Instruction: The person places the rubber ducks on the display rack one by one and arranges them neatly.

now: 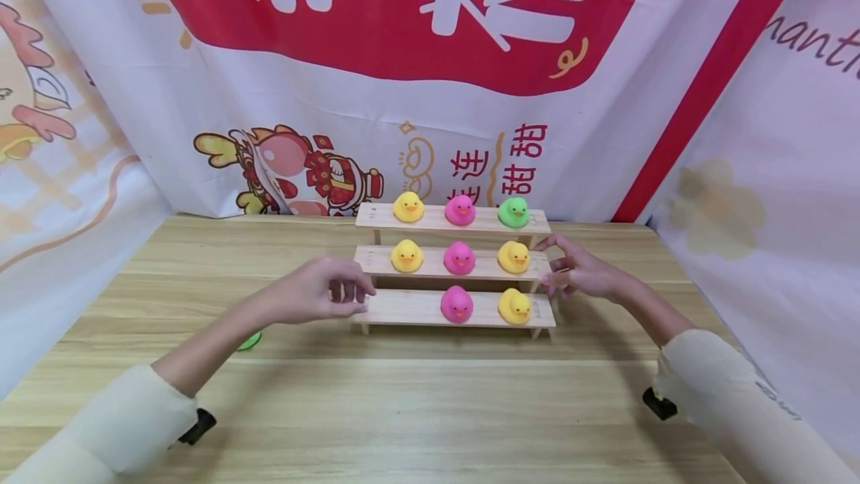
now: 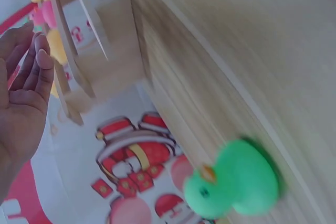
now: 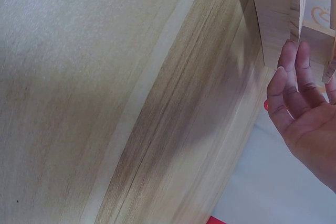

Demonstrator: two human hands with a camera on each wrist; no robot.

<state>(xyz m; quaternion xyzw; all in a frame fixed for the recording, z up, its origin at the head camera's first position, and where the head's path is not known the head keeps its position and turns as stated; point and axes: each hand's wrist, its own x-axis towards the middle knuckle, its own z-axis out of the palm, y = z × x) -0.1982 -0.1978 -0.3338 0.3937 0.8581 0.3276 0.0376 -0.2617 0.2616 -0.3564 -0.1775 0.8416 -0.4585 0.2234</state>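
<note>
A three-tier wooden stand (image 1: 410,308) holds small rubber ducks. A yellow duck (image 1: 408,207), a pink duck (image 1: 460,210) and a green duck (image 1: 514,211) sit on the top tier. The middle tier carries yellow, pink and yellow; the bottom tier has a pink duck (image 1: 457,305) and a yellow duck (image 1: 514,306) toward its right. My left hand (image 1: 321,291), fingers loosely bent and holding nothing, is at the bottom tier's left end. At the stand's right end is my right hand (image 1: 583,272), fingertips touching or very near the tier ends, with relaxed fingers (image 3: 304,77).
Another green duck (image 2: 236,182) lies on the wooden table (image 1: 430,409), left of the stand and mostly hidden by my left forearm in the head view. A printed red and white cloth (image 1: 376,110) hangs right behind the stand, with further cloth at both sides.
</note>
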